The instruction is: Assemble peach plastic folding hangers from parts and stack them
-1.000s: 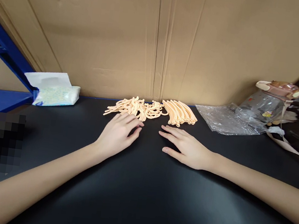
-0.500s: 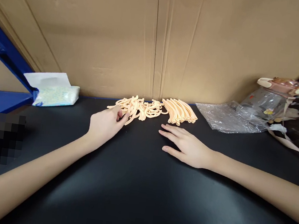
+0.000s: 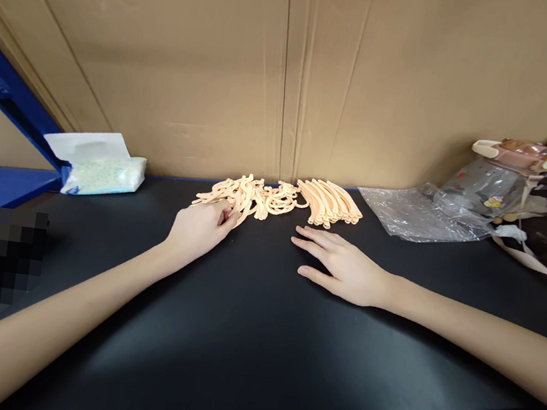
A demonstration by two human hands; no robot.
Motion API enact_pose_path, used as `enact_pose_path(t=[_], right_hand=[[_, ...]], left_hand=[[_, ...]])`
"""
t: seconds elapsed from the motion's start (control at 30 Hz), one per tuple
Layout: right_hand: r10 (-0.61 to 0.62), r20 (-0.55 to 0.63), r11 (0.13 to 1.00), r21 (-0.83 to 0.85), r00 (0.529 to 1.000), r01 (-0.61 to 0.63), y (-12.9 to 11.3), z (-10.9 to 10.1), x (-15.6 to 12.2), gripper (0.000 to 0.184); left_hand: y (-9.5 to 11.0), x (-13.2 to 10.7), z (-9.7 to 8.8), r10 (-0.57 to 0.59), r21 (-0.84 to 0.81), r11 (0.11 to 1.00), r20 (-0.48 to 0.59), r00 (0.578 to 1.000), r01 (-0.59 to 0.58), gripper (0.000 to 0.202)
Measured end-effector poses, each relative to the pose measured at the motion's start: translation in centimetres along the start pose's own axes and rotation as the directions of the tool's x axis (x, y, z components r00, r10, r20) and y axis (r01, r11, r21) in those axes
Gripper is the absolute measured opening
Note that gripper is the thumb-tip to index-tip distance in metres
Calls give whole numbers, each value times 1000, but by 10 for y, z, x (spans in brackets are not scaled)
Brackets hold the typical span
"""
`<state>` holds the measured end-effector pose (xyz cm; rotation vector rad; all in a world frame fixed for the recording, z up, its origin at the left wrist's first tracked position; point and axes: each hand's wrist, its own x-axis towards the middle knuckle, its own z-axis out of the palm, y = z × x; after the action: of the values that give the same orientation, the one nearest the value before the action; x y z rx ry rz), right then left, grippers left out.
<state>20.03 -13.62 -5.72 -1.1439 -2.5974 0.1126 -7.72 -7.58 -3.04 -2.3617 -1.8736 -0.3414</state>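
A loose pile of peach-coloured curved plastic strips (image 3: 254,197) lies at the back of the black table (image 3: 246,336). Beside it on the right sits a neat stack of the same strips (image 3: 330,204). My left hand (image 3: 200,229) rests at the pile's left end with its fingers curled and pinched round one or two of the strips. My right hand (image 3: 341,264) lies flat on the table, fingers stretched out and holding nothing, just in front of the neat stack.
A pack of tissues (image 3: 100,165) sits at the back left by a blue frame (image 3: 10,96). A clear plastic bag (image 3: 418,216), a bottle with a pink lid (image 3: 503,178) and dark items are at the right. A cardboard wall (image 3: 292,66) stands behind.
My left hand has moved left from the table's middle to the pile's left end and closed its fingers on some strips. My right hand has stayed put.
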Motion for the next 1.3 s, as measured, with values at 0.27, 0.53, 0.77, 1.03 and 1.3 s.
enact_pose_path(t=[0.27, 0.53, 0.77, 1.03, 1.3], right_hand=[[-5, 15, 999, -36, 1000, 5, 1, 1, 0, 60], [-6, -15, 1000, 12, 1000, 6, 2, 2, -1, 58], [-5, -33, 999, 34, 999, 6, 2, 3, -1, 56], [-8, -15, 1000, 8, 1000, 8, 1, 2, 0, 57], [-15, -25, 999, 29, 1000, 16, 0, 0, 0, 53]], left_hand=[[2, 0, -1, 12, 17, 1000, 18, 1000, -12, 30], [-1, 0, 1, -46, -1, 999, -6, 999, 46, 33], [-3, 1, -1, -112, -122, 987, -43, 993, 106, 32], [0, -5, 2, 53, -244, 967, -112, 992, -79, 30], [9, -20, -1, 557, -134, 796, -217, 801, -590, 23]])
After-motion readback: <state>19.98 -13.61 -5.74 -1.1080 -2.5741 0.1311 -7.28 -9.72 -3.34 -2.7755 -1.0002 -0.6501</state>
